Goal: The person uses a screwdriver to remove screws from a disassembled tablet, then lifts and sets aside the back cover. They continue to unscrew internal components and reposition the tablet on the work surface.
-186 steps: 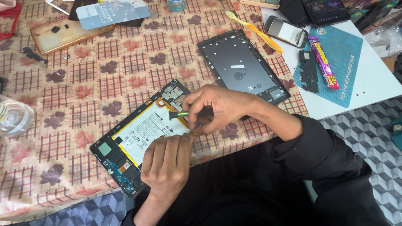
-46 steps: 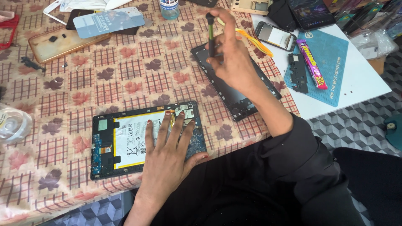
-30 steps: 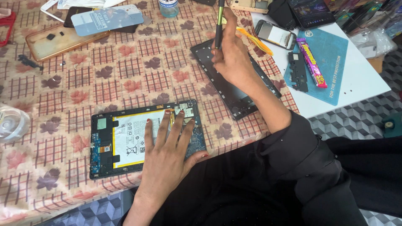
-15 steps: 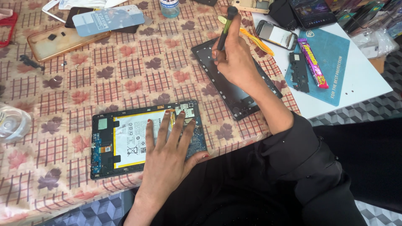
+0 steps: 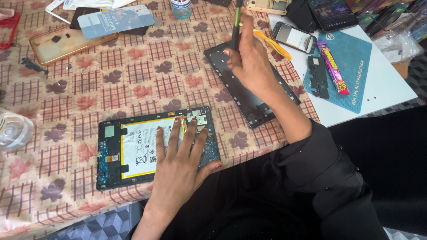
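Opened tablet [image 5: 155,149] — back removed, white battery and blue-green circuit boards exposed; lies flat near the table's front edge on the patterned tablecloth [image 5: 133,80]. Left hand [image 5: 180,166]: fingers spread, palm pressed flat on the tablet's right half, pinning it. Right hand [image 5: 251,62]: raised over the black back cover [image 5: 249,100], which lies up and to the right of the tablet, apart from it; fingers closed round a slim black-and-green screwdriver [image 5: 235,24], held nearly upright. Step judged: the tool is held away from the tablet, which is steadied. Next move calls for bringing the tip down precisely onto a small board fitting. Beyond — phone [image 5: 294,38], blue work mat [image 5: 351,58], clear case [image 5: 66,42], small bottle [image 5: 181,8].
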